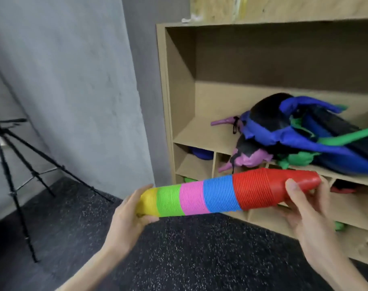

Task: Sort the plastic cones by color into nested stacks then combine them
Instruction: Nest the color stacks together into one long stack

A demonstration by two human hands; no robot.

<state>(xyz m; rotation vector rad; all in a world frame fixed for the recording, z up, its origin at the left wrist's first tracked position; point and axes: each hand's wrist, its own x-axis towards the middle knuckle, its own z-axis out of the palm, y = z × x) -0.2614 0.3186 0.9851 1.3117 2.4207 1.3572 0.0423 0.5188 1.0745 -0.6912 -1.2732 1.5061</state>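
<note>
A person is holding one long nested stack of plastic cones (227, 192) almost level in front of them, over a dark speckled floor (178, 248). The stack is running from about 8 o'clock up toward 2 o'clock, banded in colour: yellow at the left end, then green, pink, blue, and red at the right, closed tip. The left hand (128, 213) is gripping the yellow end, fingers curled round it from below and thumb lying over the top. The right hand (304, 208) is gripping the red end, thumb pressing on the near side of the red cone and fingers wrapping round the far side. Behind the stack, at 1 to 3 o'clock, a wooden shelf unit (178, 91) is holding a heap of blue, black, green and pink fabric (294, 133) on its wide shelf, with more coloured items showing in the small cubbies below. At 9 o'clock a black tripod (13, 164) is standing beside a grey wall (73, 70).
</note>
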